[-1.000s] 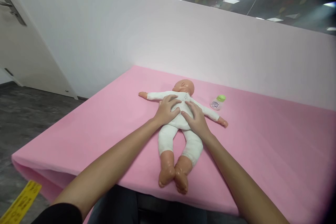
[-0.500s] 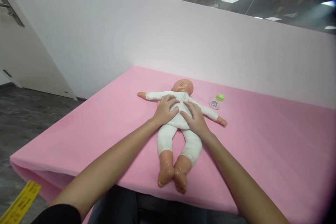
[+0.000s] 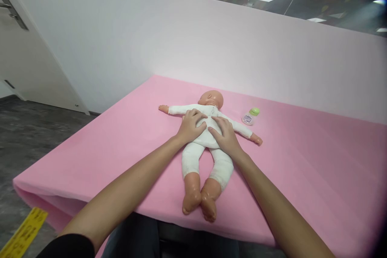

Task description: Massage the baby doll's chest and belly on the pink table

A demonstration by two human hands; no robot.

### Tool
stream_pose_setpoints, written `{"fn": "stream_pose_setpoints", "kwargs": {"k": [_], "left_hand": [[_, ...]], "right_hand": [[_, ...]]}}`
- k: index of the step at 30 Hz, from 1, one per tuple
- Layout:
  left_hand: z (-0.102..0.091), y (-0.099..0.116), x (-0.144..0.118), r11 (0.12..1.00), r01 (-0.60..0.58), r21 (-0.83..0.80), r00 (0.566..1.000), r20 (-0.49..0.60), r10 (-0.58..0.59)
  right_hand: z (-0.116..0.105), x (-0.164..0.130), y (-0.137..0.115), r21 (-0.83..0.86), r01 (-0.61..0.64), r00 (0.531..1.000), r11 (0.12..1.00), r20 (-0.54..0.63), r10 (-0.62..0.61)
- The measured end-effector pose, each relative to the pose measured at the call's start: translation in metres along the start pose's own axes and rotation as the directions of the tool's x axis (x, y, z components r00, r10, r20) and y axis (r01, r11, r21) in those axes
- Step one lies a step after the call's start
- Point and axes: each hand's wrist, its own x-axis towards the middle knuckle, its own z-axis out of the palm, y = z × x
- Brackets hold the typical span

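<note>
A baby doll [image 3: 208, 141] with a white cloth body lies stretched out on the pink-covered table [image 3: 121, 145]. Its head is turned to the left, both arms spread wide, and its bare plastic feet point toward me. My left hand [image 3: 191, 125] rests on the left side of the doll's torso, fingers extended over the cloth. On the torso's other side lies my right hand [image 3: 225, 134], its fingers also spread. A small gap of white cloth shows between the two hands. Neither hand grips anything.
Beyond the doll's right-hand arm is a small clear bottle [image 3: 248, 119] with a green cap [image 3: 254, 111]. A white wall [image 3: 187, 40] rises behind the table. At far left is a door [image 3: 27, 48]; a yellow marked strip [image 3: 26, 231] shows at lower left.
</note>
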Motion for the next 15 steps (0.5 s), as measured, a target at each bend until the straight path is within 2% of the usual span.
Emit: {"fn": "stream_pose_setpoints", "kwargs": {"k": [15], "left_hand": [[0.0002, -0.0002, 0.0004, 1.000, 0.001, -0.008, 1.000, 0.003, -0.001]], "right_hand": [[-0.0006, 0.0006, -0.0008, -0.004, 0.002, 1.000, 1.000, 0.001, -0.002]]}}
